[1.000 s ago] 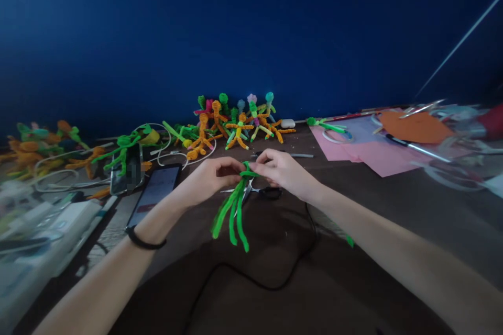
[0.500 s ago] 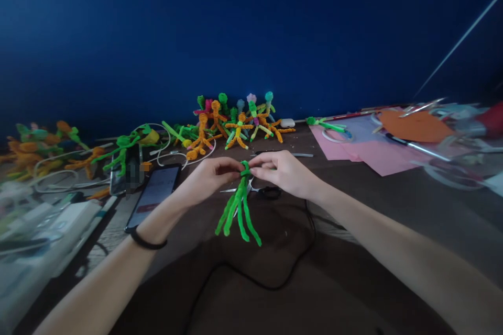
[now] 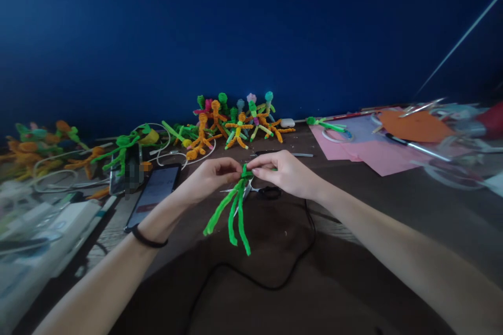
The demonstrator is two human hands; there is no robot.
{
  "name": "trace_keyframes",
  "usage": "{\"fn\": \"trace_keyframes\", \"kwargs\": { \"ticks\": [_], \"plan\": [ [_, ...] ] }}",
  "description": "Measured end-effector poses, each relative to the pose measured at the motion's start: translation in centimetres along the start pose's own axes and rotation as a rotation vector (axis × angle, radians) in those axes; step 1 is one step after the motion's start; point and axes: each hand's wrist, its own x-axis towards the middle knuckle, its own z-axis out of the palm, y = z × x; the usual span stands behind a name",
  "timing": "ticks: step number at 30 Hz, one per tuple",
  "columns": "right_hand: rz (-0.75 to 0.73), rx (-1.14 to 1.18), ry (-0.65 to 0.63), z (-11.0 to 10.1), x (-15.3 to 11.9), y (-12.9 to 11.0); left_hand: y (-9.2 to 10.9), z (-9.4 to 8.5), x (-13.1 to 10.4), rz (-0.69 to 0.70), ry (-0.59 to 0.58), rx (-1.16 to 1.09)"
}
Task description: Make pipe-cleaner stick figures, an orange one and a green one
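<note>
Between my two hands is a bundle of green pipe cleaners (image 3: 234, 204), with a knotted top and several long strands hanging down. My left hand (image 3: 214, 174) pinches the top of it from the left. From the other side my right hand (image 3: 281, 171) pinches it too, with a bit of green showing by the fingers. Scissors (image 3: 271, 193) with black handles lie on the table just behind and below the bundle, their blades partly hidden by the strands.
Pipe-cleaner figures (image 3: 238, 128) stand along the blue wall, more lie at the left. A phone (image 3: 155, 191) and a white power strip (image 3: 74, 225) sit left. Pink paper (image 3: 387, 154) and an orange sheet (image 3: 416, 125) lie right. A black cable (image 3: 271, 288) curls in front.
The hanging green strands have swung and spread, one reaching further left, and fewer hang down. A green end now shows by my right fingers. Both hands stay in nearly the same place.
</note>
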Motion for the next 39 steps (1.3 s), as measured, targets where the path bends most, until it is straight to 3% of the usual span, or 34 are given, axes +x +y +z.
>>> {"fn": "trace_keyframes", "kwargs": {
  "ticks": [8, 13, 22, 30, 39],
  "plan": [
    [0.020, 0.018, -0.003, 0.3, -0.1, -0.2, -0.1, 0.2, 0.0, 0.000, 0.017, -0.070],
    [0.070, 0.150, 0.026, 0.4, -0.2, -0.3, -0.4, 0.2, 0.1, -0.007, 0.061, -0.130],
    [0.214, 0.391, -0.137, 0.9, 0.1, 0.1, -0.9, 0.4, 0.5, -0.039, 0.078, -0.380],
    [0.172, 0.504, -0.119, 1.2, 0.2, 0.3, -1.4, 1.4, 0.3, -0.100, 0.082, -0.624],
    [0.119, 0.532, -0.010, 1.6, 0.2, 0.1, -1.6, 2.0, 0.5, -0.174, 0.082, -0.845]
  ]
}}
